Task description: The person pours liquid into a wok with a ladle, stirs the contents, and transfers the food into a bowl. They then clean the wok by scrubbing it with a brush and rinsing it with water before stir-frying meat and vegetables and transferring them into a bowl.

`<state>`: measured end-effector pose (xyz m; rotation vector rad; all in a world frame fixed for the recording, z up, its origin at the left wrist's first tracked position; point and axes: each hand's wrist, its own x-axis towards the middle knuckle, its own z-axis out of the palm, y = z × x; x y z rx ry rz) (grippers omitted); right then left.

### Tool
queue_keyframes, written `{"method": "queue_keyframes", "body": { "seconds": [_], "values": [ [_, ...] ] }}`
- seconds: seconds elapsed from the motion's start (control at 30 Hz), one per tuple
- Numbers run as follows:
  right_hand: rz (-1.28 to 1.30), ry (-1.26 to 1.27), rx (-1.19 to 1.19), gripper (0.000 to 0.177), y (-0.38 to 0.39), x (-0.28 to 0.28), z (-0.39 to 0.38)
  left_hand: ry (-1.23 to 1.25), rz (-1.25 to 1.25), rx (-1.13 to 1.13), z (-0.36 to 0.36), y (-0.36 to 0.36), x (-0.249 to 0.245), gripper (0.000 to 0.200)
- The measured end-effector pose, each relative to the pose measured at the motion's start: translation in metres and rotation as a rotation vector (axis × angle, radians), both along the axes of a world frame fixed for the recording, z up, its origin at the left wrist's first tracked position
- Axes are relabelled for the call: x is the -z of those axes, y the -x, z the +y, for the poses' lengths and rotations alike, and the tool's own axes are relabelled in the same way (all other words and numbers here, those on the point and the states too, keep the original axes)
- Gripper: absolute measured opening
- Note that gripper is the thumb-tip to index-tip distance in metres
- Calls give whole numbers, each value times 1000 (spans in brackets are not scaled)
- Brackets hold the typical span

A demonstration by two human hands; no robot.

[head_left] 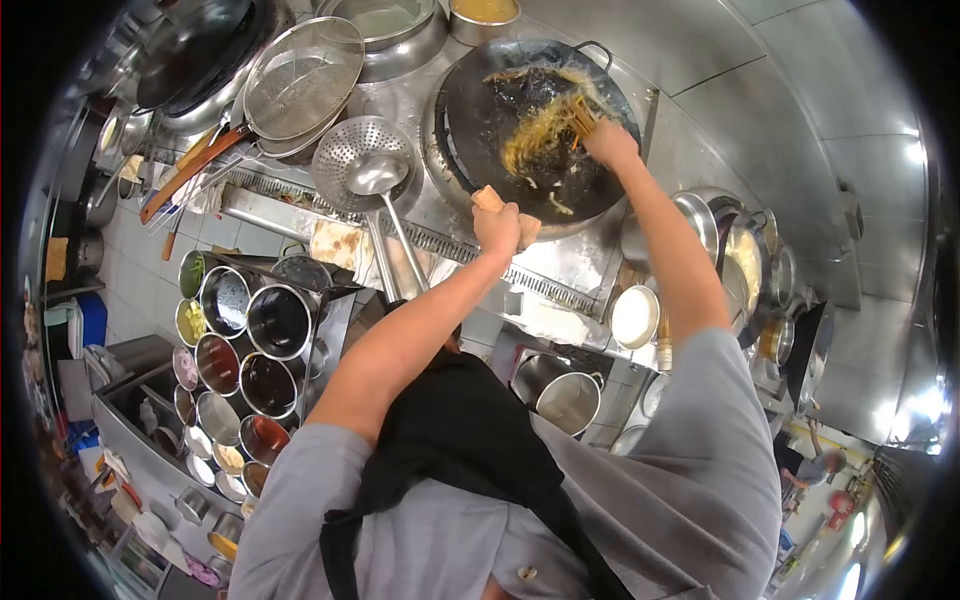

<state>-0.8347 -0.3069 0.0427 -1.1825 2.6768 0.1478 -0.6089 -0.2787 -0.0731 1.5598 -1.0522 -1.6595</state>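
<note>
A large black wok [490, 150] sits on the steel range, with yellowish-brown liquid [535, 140] and pale bits swirling inside it. My right hand [610, 145] is closed around a bamboo wok brush [580, 117] inside the wok, over the liquid. At the wok's near rim, my left hand [496, 228] grips a folded tan cloth [529, 232]; the rim or handle under the cloth is hidden. The wok's far loop handle [597, 52] shows bare at the upper right. Left of the wok lie a perforated skimmer [340, 160] and a steel ladle [378, 172].
A wire strainer [305, 80] rests at the upper left, beside a wooden handle [195, 172]. Several seasoning pots [278, 322] stand at lower left. A pot [568, 402] is below the range edge. Bowls and pans [742, 260] crowd the right. Another person [808, 468] stands far right.
</note>
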Motion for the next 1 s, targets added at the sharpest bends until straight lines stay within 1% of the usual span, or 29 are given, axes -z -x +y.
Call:
{"method": "queue_keyframes", "body": {
  "seconds": [0.03, 0.07, 0.1, 0.13, 0.17, 0.2, 0.23, 0.27, 0.3, 0.33, 0.37, 0.4, 0.43, 0.5, 0.53, 0.57, 0.63, 0.67, 0.7, 0.73, 0.77, 0.8, 0.83, 0.87, 0.9, 0.97, 1.0],
  "values": [
    [-74, 10, 23, 37, 0, -4, -24, 10, -6, 0, -1, 0, 8, 21],
    [-151, 22, 54, 39, -5, -4, -37, 76, -7, 25, -3, 1, 24, 19],
    [-158, 36, 68, 39, -17, 2, -39, 142, -6, 57, -6, 0, 25, 18],
    [-128, 8, 19, 38, -31, 9, -38, 113, 46, 47, -6, -1, 26, 14],
    [-91, -15, -40, 38, -39, 8, -39, 129, 48, 50, -12, -1, 27, 14],
    [-88, -2, -44, 38, -48, 0, -29, 209, 36, 45, -18, -2, 31, 15],
    [-95, -44, -127, 40, -60, -3, -6, 282, 18, 41, -18, -8, 37, 15],
    [-103, -81, -205, 42, -70, -8, 16, 67, 99, 185, -26, -24, 15, 53],
    [-127, -77, -207, 42, -62, -16, 38, 78, 92, 189, -29, -37, -10, 53],
    [-151, -73, -208, 41, -53, -26, 63, 88, 90, 246, -28, -50, -34, 52],
    [-306, -95, -162, 37, -66, -73, 86, 98, 90, 305, -27, -58, -46, 52],
    [-460, -101, -2, 34, -57, -79, 105, 172, 58, 259, -28, -61, -32, 51],
    [-460, -90, 3, 34, -56, -77, 123, 182, 57, 267, -23, -68, -41, 51],
    [-685, 330, 299, 33, -66, -61, 165, 215, -7, 232, -2, -90, -73, 53],
    [-911, 494, 404, 36, -76, -54, 179, 246, -85, 217, 6, -97, -89, 55],
    [-963, 556, 386, 38, -93, -53, 189, 253, -93, 233, 7, -101, -90, 55],
    [-1029, 571, 291, 40, -114, -34, 203, 294, -122, 286, 5, -105, -93, 60],
    [-1010, 512, 247, 42, -123, -26, 208, 291, -102, 286, 10, -105, -108, 62],
    [-989, 453, 205, 44, -134, -25, 213, 297, -108, 298, 12, -105, -108, 62],
    [-839, 428, 106, 48, -142, -28, 218, 355, -142, 283, 11, -102, -107, 63],
    [-842, 440, 117, 48, -140, -23, 225, 412, -173, 267, 9, -99, -107, 63],
    [-611, 492, 102, 50, -139, -18, 230, 433, -194, 296, 4, -97, -108, 62],
    [-573, 519, 167, 50, -136, -16, 238, 438, -196, 309, 3, -94, -108, 62],
    [-536, 547, 231, 51, -140, -26, 244, 463, -213, 310, 5, -91, -127, 62],
    [-539, 552, 244, 51, -139, -30, 250, 486, -229, 311, 7, -88, -144, 62],
    [-629, 567, 217, 51, -136, -31, 263, 475, -225, 336, 3, -74, -163, 63],
    [-573, 586, 152, 51, -139, -34, 267, 526, -294, 348, -2, -66, -171, 67]
  ]
}}
